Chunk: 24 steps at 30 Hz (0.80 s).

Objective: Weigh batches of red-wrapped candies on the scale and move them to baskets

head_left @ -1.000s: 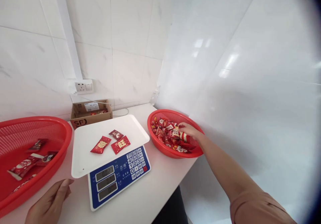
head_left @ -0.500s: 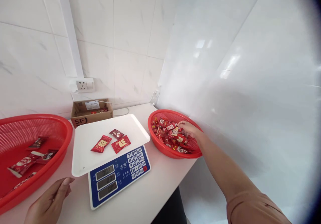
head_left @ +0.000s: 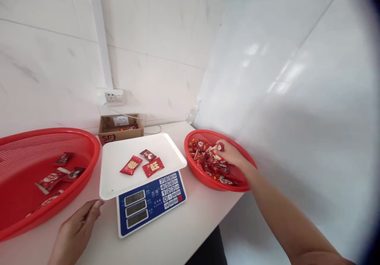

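Note:
In the right-hand red basket [head_left: 194, 174], my right hand [head_left: 230, 154] pinches a small red candy packet [head_left: 220, 146] above a heap of wrapped candies [head_left: 204, 160]. My left hand [head_left: 76, 229] rests near the front left corner of the scale, thumb pressed against curled fingers, with nothing visible in it. Three red candy packets lie on the scale's white tray [head_left: 113, 178]: one with gold print [head_left: 131, 165], one with large yellow lettering [head_left: 153, 167], and a smaller dark red one [head_left: 147, 155]. The blue display panel [head_left: 152, 205] faces me; its digits are hard to read.
A larger red basket [head_left: 95, 154] at left holds several candy packets [head_left: 52, 180]. Behind the scale sits a cardboard box [head_left: 118, 138] with some packets inside. A clear plastic item [head_left: 193, 112] stands in the back corner. Walls [head_left: 166, 86] close off the back and right.
My right hand has closed on a red candy packet in the basket. The whole view has shifted, so the scale and baskets appear farther right. My left hand stays beside the scale.

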Each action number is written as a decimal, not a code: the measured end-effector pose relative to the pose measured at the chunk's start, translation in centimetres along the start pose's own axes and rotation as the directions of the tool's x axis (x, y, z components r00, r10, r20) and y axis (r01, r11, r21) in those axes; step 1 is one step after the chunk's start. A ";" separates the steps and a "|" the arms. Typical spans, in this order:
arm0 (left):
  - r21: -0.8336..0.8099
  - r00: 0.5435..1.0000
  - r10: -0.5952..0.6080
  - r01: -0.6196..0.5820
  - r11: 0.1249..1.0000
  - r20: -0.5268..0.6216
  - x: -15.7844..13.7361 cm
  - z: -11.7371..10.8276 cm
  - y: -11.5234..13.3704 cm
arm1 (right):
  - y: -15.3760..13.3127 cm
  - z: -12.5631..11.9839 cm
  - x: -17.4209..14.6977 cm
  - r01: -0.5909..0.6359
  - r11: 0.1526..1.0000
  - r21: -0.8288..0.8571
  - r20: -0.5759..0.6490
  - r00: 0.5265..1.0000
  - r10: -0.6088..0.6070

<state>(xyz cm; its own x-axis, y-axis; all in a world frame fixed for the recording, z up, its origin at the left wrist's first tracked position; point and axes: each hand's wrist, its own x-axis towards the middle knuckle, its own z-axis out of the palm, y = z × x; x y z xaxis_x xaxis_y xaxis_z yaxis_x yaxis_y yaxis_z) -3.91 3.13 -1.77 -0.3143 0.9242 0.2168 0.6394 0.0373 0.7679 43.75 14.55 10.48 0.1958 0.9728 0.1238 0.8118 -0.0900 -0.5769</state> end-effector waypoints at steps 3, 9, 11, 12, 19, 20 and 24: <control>-0.031 0.997 -0.008 0.011 0.999 0.077 -0.1 -0.6 1.3 | -4.5 1.0 -1.2 0.125 0.988 0.092 -0.108 0.988 -0.115; -0.042 0.997 -0.014 0.017 0.999 0.073 -0.3 -0.8 1.8 | -14.4 7.6 -5.6 0.349 0.835 0.425 0.002 0.922 -0.386; -0.056 0.997 -0.021 0.025 0.998 0.068 -0.3 -0.9 1.7 | -16.4 10.6 -6.6 0.380 0.784 0.491 0.040 0.889 -0.456; -0.062 0.997 -0.026 0.030 0.998 0.066 -0.3 -1.0 1.7 | -17.1 11.9 -6.9 0.405 0.761 0.507 0.053 0.866 -0.497; -0.078 0.997 -0.032 0.037 0.996 0.072 -0.3 -1.3 2.2 | -17.5 14.1 -7.0 0.464 0.714 0.524 -0.053 0.855 -0.516; -0.084 0.996 -0.029 0.036 0.996 0.078 -0.4 -1.3 2.2 | -17.2 13.8 -6.9 0.440 0.731 0.522 -0.055 0.872 -0.486; -0.111 0.993 -0.012 0.024 0.994 0.114 -0.8 -1.0 2.3 | -15.5 12.9 -7.0 0.362 0.764 0.534 0.016 0.899 -0.438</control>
